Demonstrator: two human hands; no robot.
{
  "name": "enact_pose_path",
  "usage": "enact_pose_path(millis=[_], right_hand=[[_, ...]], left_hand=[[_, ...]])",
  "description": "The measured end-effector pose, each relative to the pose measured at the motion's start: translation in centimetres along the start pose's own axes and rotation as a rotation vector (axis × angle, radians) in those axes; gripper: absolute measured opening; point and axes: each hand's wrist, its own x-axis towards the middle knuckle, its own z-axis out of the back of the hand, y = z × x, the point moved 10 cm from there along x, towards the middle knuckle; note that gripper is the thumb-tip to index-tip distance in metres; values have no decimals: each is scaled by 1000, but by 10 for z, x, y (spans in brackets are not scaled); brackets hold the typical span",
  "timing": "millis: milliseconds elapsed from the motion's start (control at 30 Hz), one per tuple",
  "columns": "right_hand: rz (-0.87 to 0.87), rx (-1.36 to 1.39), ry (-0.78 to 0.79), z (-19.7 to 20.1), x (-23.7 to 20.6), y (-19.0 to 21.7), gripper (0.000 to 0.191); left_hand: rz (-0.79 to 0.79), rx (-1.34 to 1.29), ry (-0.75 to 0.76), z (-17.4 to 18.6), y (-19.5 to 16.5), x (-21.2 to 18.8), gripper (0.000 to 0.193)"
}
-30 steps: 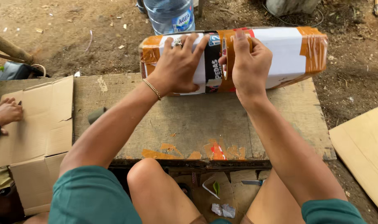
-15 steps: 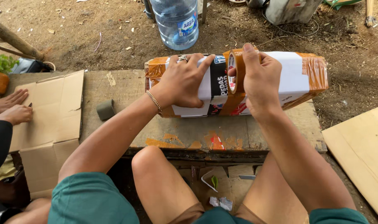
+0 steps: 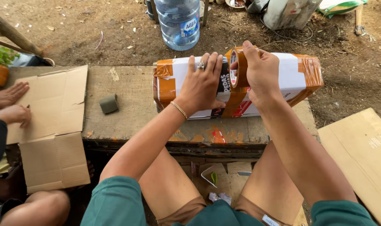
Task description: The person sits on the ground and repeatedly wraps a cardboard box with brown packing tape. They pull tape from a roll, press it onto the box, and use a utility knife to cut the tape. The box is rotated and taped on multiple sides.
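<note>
My left hand (image 3: 203,86) lies flat, fingers spread, on one white parcel (image 3: 291,77) with brown-taped ends on the bench (image 3: 132,109); my right hand (image 3: 261,73) grips one tape roll (image 3: 237,67) against it.

A wooden bench (image 3: 127,92) stands on bare dirt (image 3: 94,25) strewn with leaves. A small grey-green block (image 3: 109,104) lies on the bench top, near a flattened cardboard sheet (image 3: 52,113) that overhangs the bench's left end. A co-worker's two hands (image 3: 8,104) rest on that sheet's left edge, and the co-worker's knee shows at the lower left. Beyond the bench stands a large clear water jug (image 3: 180,23) with a blue label. A second cardboard piece (image 3: 362,155) lies on the ground at the right. A wooden pole (image 3: 12,31) slants across the upper left, with a green plant (image 3: 4,54) below it.
</note>
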Motion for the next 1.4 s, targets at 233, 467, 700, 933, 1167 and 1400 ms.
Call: enact_pose_path(millis=[233, 467, 700, 933, 1167, 1400], right_hand=[[-52, -17, 9, 14, -43, 32, 27], [13, -80, 36, 34, -107, 27, 33], [-48, 68, -85, 39, -150, -43, 28], [-43, 66, -111, 51, -164, -75, 27], [-3, 29, -85, 63, -160, -90, 25], [-83, 242, -86, 70, -155, -165, 24]], left_hand=[[24, -39, 58, 1, 13, 7, 138], [35, -40, 49, 0, 17, 16, 136], [55, -7, 96, -9, 16, 18, 135], [71, -8, 149, -17, 14, 19, 137], [84, 19, 198, -23, 15, 18, 139], [25, 36, 81, -17, 10, 17, 135]])
